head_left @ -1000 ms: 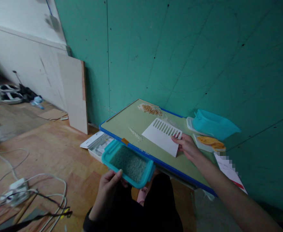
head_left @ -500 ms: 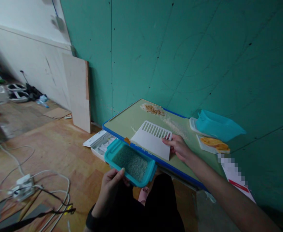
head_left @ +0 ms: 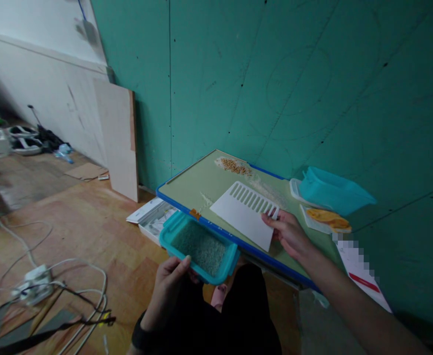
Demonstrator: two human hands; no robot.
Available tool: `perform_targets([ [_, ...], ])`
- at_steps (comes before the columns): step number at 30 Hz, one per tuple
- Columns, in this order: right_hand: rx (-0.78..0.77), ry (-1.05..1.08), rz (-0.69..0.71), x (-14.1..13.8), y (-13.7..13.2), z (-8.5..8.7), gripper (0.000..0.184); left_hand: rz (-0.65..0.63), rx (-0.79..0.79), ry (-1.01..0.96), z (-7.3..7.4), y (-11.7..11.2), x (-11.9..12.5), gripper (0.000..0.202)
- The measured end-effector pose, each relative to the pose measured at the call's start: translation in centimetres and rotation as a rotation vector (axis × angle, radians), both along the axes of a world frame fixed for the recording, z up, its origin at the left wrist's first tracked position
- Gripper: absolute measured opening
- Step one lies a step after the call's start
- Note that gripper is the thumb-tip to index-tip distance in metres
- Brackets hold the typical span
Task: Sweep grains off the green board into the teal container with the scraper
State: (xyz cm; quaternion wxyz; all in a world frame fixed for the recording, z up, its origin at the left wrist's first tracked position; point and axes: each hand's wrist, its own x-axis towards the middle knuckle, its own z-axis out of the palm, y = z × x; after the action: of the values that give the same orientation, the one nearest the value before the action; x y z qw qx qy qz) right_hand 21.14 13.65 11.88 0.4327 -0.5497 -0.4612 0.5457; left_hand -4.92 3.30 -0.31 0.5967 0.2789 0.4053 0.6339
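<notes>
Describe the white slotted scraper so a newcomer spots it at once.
Start at the green blue-edged table against the teal wall. Near its front edge, behind the teal box, the right hand holds a flat white scraper. It alone has a row of slots along its far edge.

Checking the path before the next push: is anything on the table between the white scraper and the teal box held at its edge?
Nothing solid does. Between the white scraper in the right hand and the teal box in the left hand lie only a thin streak of white grains and the table's blue edge.
</notes>
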Motion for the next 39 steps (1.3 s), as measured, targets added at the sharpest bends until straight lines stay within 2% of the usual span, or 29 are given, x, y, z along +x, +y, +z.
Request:
perform_targets([
  [6,-0.025,-0.037,-0.069,2.1,-2.9,-0.7,0.044,-0.004,0.025,0.029,-0.3,0.1,-0.1,0.036],
  [12,-0.030,-0.036,0.017,-0.1,-3.1,-1.0,0.045,-0.001,0.023,0.040,-0.5,0.2,-0.1,0.036],
  [15,0.007,-0.016,0.037,-1.0,-2.1,-0.9,0.046,0.029,0.003,0.033,-0.1,0.1,0.0,0.035],
  [17,0.047,-0.007,-0.015,-1.1,-0.9,-0.9,0.047,0.048,0.000,0.023,0.1,0.0,0.1,0.035],
  [22,0.104,-0.034,-0.118,-0.9,4.2,-1.0,0.045,0.053,0.002,0.008,0.1,0.0,-0.1,0.032],
  [26,0.042,-0.051,-0.095,-2.8,8.5,-0.9,0.036,0.027,0.013,0.026,-0.5,0.2,-0.9,0.033],
  [29,0.029,-0.061,-0.031,-4.9,10.5,-0.9,0.029,0.027,0.010,0.075,-0.7,0.2,-1.7,0.033],
  [33,0.000,-0.088,0.042,-7.1,10.7,-1.0,0.026,0.037,-0.018,0.097,-0.2,0.1,-2.1,0.034],
  [39,-0.036,-0.093,0.105,-7.9,8.7,-1.2,0.022,0.030,0.022,0.075,0.0,0.2,-2.2,0.034],
])
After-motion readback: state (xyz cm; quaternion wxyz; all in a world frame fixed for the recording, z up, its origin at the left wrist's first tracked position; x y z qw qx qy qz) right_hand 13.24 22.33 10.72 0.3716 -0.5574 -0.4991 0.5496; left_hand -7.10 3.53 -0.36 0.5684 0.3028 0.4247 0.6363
